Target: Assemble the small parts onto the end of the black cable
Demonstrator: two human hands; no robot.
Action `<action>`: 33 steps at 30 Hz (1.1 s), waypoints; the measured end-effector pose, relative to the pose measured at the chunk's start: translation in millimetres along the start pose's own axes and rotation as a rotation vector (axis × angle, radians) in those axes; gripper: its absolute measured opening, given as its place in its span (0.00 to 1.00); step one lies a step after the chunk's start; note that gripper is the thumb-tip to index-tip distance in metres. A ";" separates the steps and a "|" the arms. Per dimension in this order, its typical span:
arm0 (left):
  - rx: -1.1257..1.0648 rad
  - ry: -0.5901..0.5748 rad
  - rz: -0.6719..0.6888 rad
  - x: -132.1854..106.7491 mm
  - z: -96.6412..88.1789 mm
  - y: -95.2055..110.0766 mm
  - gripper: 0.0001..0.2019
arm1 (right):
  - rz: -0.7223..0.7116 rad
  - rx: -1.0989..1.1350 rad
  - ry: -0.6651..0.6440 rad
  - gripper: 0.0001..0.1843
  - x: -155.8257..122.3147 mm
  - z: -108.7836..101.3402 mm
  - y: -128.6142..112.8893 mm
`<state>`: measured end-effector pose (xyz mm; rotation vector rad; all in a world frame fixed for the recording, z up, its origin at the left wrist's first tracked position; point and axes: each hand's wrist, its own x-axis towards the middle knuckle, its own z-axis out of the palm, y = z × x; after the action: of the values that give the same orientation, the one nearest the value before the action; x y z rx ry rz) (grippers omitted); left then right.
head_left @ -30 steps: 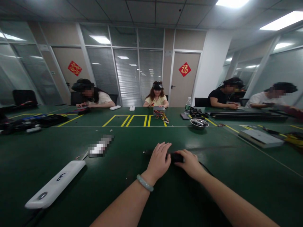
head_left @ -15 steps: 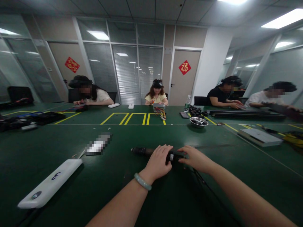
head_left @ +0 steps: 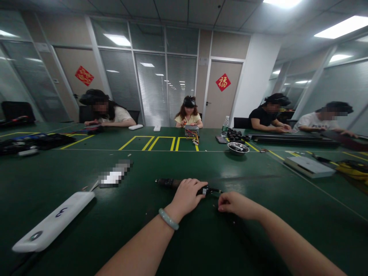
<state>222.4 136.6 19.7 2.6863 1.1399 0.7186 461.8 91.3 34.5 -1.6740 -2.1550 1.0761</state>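
My left hand (head_left: 188, 195), with a pale green bangle on its wrist, lies over a dark, slim corded electric screwdriver (head_left: 170, 183) and grips it against the green table. Its narrow metal tip points left, and the palm and fingers cover the middle of its body. From the right end a short stretch of black cable (head_left: 215, 190) runs to my right hand (head_left: 230, 203). There the fingers are curled together in a pinch at the cable; the exact contact is partly hidden.
To the left lie a white power strip (head_left: 54, 220) marked 3 and a blurred-out phone (head_left: 113, 176). Farther back are a metal bowl (head_left: 238, 152), a bottle (head_left: 225, 125) and a flat pale box (head_left: 309, 167). Several people sit working across the table.
My right hand has gone from spread fingers beside the screwdriver's end to a closed pinch slightly lower. My left hand still holds the screwdriver. The view has shifted slightly.
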 end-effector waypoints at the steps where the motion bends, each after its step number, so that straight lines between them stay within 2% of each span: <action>1: 0.012 -0.007 -0.003 0.3 -0.3 0.3 0.23 | -0.015 0.046 0.023 0.07 4.3 2.1 -2.4; 5: 0.063 -0.040 -0.019 0.9 -3.8 -1.4 0.23 | -0.086 0.234 0.082 0.04 28.1 14.6 -15.3; 10: 0.115 -0.077 -0.105 0.3 -12.7 -13.3 0.22 | -0.083 0.209 0.192 0.04 49.0 25.2 -17.5; 13: 0.103 -0.117 -0.110 -0.8 -17.2 -19.8 0.22 | -0.101 0.207 0.230 0.05 44.2 22.9 -9.3; 16: 0.077 -0.131 -0.089 -3.5 -19.6 -21.0 0.21 | -0.078 0.149 0.195 0.06 32.7 15.1 -1.7; 21: 0.082 -0.066 -0.034 -9.0 -14.3 -12.4 0.20 | 0.003 0.063 0.139 0.09 25.9 7.0 1.6; 24: 0.090 -0.012 -0.010 -6.9 -5.9 -5.9 0.21 | 0.004 0.085 0.167 0.09 32.2 11.7 2.4; 27: 0.118 -0.011 -0.012 -1.7 -0.2 -2.9 0.20 | -0.020 0.147 0.213 0.09 37.3 19.9 0.6; 33: 0.105 -0.045 -0.004 -3.3 -7.8 -3.6 0.13 | -0.057 0.216 0.300 0.08 29.8 28.8 -18.6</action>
<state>214.5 136.3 24.2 2.7693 1.2043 0.6103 421.6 104.7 18.2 -1.5541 -1.8189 0.9362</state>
